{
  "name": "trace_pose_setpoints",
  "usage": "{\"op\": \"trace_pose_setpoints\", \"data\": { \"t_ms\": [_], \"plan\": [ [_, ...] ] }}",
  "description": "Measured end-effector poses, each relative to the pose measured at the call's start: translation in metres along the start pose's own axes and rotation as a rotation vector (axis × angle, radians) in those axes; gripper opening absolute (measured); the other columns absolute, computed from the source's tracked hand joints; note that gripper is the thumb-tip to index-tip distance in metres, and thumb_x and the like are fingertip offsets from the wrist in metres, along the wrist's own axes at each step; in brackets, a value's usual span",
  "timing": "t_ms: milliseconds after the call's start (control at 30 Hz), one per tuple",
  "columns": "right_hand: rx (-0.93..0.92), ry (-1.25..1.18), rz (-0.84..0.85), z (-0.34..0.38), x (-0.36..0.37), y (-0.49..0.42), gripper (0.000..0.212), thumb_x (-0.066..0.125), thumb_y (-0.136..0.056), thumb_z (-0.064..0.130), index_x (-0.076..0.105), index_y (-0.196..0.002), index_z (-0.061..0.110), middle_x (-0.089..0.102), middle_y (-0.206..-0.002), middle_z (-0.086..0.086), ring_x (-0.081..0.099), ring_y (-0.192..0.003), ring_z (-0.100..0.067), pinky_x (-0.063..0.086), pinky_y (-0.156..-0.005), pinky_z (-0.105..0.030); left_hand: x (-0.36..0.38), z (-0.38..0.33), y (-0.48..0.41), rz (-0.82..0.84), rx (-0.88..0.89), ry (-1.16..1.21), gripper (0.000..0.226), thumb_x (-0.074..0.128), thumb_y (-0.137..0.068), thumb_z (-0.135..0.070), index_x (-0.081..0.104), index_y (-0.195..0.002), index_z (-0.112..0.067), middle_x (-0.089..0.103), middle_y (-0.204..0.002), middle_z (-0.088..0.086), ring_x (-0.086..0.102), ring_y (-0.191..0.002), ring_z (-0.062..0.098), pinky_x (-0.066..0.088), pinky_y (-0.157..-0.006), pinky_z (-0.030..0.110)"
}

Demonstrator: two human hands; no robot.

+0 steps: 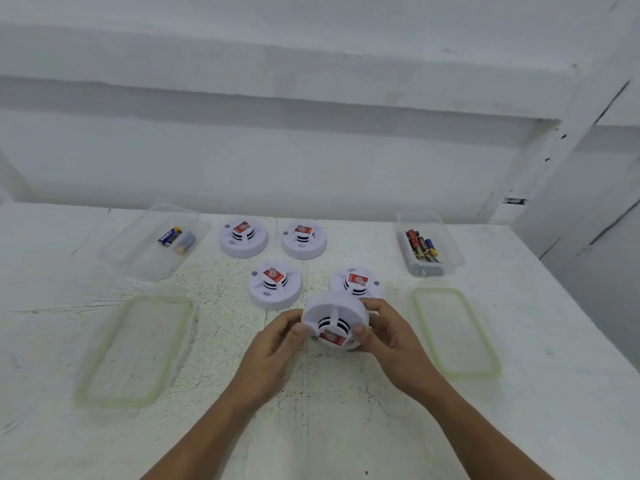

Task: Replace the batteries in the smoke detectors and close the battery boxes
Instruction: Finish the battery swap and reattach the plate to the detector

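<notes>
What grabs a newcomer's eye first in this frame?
The white smoke detector held up at centre, tilted toward the camera between the left hand and right hand, above the table. Behind it, four more detectors sit on the table, each with a red label on top. Two clear tubs flank them: the left tub holds a few batteries, the right tub more, with their lids lying nearer the camera.

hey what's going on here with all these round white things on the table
A person is holding one white smoke detector above the table with both hands, the left hand and right hand gripping its rim. Four more detectors sit on the table behind it. An open clear box on the left holds a couple of batteries, and the one on the right holds several. Two lids lie nearer the person.
</notes>
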State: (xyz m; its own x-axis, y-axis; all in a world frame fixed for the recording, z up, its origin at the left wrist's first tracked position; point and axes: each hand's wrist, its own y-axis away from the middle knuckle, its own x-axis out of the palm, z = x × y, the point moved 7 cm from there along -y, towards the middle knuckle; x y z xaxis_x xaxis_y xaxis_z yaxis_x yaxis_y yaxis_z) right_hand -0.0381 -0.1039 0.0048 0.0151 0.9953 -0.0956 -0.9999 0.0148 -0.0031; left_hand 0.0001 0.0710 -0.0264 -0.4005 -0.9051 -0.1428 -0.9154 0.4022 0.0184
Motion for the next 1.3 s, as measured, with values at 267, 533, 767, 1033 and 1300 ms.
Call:
{"op": "trace_pose_setpoints", "data": {
  "t_ms": [267,533,767,1033,1300],
  "plan": [
    [0.195,-0.230,-0.103,-0.024,0.016,-0.004,0.020,0.051,-0.096,0.015,0.062,-0.113,0.012,0.072,-0.102,-0.014,0.069,-0.092,-0.035,0.058,-0.074,-0.052,-0.009,0.001,0.004,-0.116,0.009,0.078,0.028,0.059,-0.075,-0.039,0.069,-0.102,-0.035,0.072,-0.095,0.004,0.066,-0.087,0.025,0.054,-0.078,0.041],
    [0.210,-0.293,-0.113,-0.031,0.018,-0.004,0.025,0.049,-0.097,0.014,0.064,-0.116,0.015,0.071,-0.106,-0.013,0.069,-0.093,-0.034,0.058,-0.070,-0.050,-0.010,0.007,0.004,-0.123,0.012,-0.044,0.032,0.063,-0.073,-0.031,0.063,-0.104,-0.041,0.067,-0.087,-0.003,0.059,-0.081,0.016,0.052,-0.078,0.036],
    [0.240,-0.325,-0.093,-0.035,0.019,-0.004,0.023,0.050,-0.097,0.016,0.065,-0.115,0.017,0.071,-0.106,-0.013,0.069,-0.093,-0.035,0.058,-0.069,-0.047,-0.009,0.007,0.003,-0.136,-0.001,-0.084,0.036,0.060,-0.071,-0.034,0.061,-0.107,-0.037,0.064,-0.085,-0.008,0.056,-0.079,0.011,0.050,-0.075,0.027],
    [0.254,-0.341,-0.116,-0.038,0.017,-0.001,0.023,0.050,-0.096,0.017,0.064,-0.114,0.014,0.071,-0.104,-0.014,0.069,-0.090,-0.035,0.058,-0.066,-0.042,-0.007,0.008,0.003,-0.133,-0.003,-0.101,0.035,0.058,-0.075,-0.027,0.060,-0.108,-0.037,0.063,-0.085,-0.010,0.056,-0.078,0.010,0.049,-0.076,0.027],
    [0.249,-0.355,-0.128,-0.036,0.016,-0.001,0.022,0.051,-0.096,0.016,0.064,-0.113,0.011,0.071,-0.102,-0.015,0.070,-0.087,-0.035,0.058,-0.064,-0.040,-0.007,0.008,0.003,-0.129,-0.003,-0.119,0.036,0.058,-0.077,-0.027,0.059,-0.111,-0.037,0.063,-0.085,-0.010,0.056,-0.078,0.009,0.049,-0.073,0.022]
  ]
}}
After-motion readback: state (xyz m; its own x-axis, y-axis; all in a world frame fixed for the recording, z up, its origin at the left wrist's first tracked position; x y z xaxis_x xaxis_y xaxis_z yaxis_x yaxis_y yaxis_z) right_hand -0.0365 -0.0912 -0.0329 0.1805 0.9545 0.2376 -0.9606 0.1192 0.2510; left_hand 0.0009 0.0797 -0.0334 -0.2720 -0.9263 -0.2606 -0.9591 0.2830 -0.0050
